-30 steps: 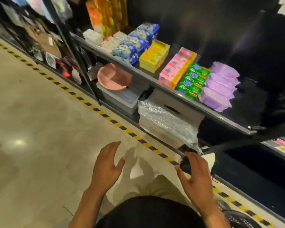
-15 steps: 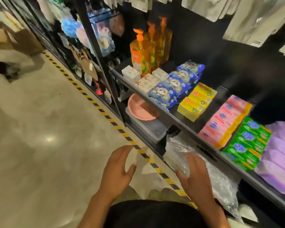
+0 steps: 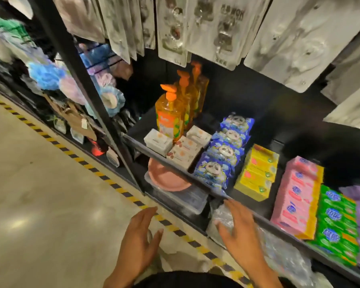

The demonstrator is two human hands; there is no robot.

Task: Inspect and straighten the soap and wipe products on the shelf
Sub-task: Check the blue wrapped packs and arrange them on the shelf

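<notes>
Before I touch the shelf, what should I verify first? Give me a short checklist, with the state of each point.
1. Left hand free: ok, open, holds nothing.
2. Right hand free: ok, open, holds nothing.
3. Orange bottles upright: ok.
4. Blue packs in one row: ok.
5. White boxes aligned: not ok, they seem unevenly placed.
6. Green packs straight: cannot tell, blurred.

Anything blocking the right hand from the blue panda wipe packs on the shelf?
Nothing visible. The open right hand is low, by the front edge of the dark metal shelf, before a clear plastic-wrapped bundle underneath. The blue panda-printed wipe packs lie just beyond that edge, uncovered; the hand need only clear the lip.
</notes>
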